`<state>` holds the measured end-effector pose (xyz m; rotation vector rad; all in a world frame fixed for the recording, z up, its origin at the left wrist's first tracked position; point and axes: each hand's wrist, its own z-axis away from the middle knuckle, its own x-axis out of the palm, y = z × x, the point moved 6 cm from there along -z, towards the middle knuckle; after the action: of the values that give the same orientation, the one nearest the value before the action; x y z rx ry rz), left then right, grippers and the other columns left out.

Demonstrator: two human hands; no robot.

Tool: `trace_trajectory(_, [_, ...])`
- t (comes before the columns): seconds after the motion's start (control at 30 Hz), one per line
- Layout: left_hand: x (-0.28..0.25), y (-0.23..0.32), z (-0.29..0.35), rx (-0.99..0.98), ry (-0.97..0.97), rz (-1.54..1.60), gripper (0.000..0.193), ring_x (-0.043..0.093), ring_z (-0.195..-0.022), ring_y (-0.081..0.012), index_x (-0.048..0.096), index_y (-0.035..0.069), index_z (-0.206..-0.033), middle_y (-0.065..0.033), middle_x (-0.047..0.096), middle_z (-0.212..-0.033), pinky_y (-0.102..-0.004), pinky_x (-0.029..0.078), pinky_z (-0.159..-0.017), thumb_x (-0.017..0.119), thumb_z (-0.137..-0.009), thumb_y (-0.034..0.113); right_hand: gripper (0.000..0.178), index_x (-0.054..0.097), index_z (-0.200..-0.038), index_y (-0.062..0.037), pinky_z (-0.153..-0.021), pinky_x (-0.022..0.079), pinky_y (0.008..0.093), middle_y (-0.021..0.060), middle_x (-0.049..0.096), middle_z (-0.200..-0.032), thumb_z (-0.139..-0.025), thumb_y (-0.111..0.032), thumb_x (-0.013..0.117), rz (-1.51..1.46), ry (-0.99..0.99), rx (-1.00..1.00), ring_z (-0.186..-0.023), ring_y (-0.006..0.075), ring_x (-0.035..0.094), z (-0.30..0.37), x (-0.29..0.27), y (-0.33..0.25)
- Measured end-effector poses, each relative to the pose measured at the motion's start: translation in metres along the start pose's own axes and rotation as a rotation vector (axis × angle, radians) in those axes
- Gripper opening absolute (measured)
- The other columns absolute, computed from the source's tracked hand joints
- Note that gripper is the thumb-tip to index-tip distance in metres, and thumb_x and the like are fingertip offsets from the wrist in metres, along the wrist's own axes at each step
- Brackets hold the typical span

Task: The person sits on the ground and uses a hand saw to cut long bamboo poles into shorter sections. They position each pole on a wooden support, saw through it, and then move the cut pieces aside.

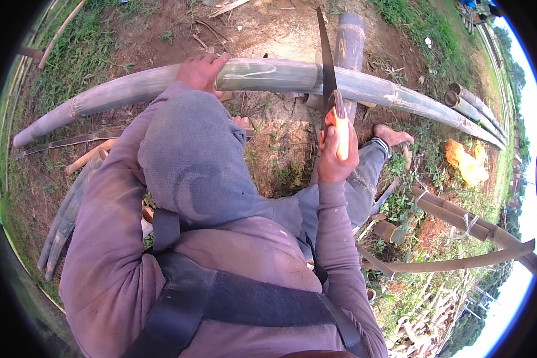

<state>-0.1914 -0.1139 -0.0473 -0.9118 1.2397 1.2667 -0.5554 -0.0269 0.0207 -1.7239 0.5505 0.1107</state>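
A thick green-grey bamboo pole [268,75] lies crosswise in front of me, resting over another bamboo piece [349,45] that points away from me. My left hand [201,73] is wrapped over the pole left of its middle, thumb on the near side. In my right hand [338,156] is the orange handle of a hand saw [327,65]. Its dark blade stands across the pole, pointing away, close to where the two bamboos cross. Whether the teeth have cut into the pole I cannot tell.
My bent left knee [188,143] is just behind the pole; my bare right foot [392,135] is on the ground. Cut bamboo poles [65,215] lie at left, others [477,110] at far right. A yellow plastic bag [466,161] and tied bamboo [459,218] lie at right.
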Motion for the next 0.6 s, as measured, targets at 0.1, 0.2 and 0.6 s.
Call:
trace_trajectory(0.1, [-0.003, -0.01, 0.002, -0.006, 0.01, -0.006, 0.103, 0.058, -0.134, -0.035, 0.039, 0.021, -0.16, -0.0136, 0.056, -0.147, -0.0488, 0.047, -0.112, 0.091, -0.074, 0.045, 0.041, 0.061, -0.137, 0.0081, -0.093, 0.055, 0.0326, 0.0138, 0.071, -0.121, -0.102, -0.01, 0.072, -0.131, -0.041, 0.141, -0.105, 0.019, 0.068, -0.03, 0.02, -0.017])
trace_trajectory(0.2, [-0.008, -0.02, 0.002, 0.015, 0.056, 0.03, 0.104, 0.058, -0.134, -0.0347, 0.04, 0.022, -0.16, -0.0136, 0.056, -0.147, -0.0488, 0.047, -0.112, 0.091, -0.073, 0.044, 0.042, 0.061, -0.139, 0.0074, -0.089, 0.057, 0.0316, 0.0146, 0.071, -0.123, -0.103, -0.013, 0.069, -0.08, -0.063, 0.105, -0.106, 0.0183, 0.068, 0.017, -0.014, -0.017])
trace_trajectory(0.6, [0.003, -0.004, 0.004, -0.003, 0.044, -0.029, 0.103, 0.058, -0.135, -0.0353, 0.042, 0.02, -0.158, -0.0156, 0.057, -0.147, -0.0496, 0.047, -0.112, 0.092, -0.072, 0.046, 0.046, 0.06, -0.14, 0.0048, -0.067, 0.054, 0.0243, 0.01, 0.069, -0.107, -0.106, -0.024, 0.068, -0.023, -0.036, -0.078, -0.084, 0.0124, 0.063, -0.013, 0.003, -0.001])
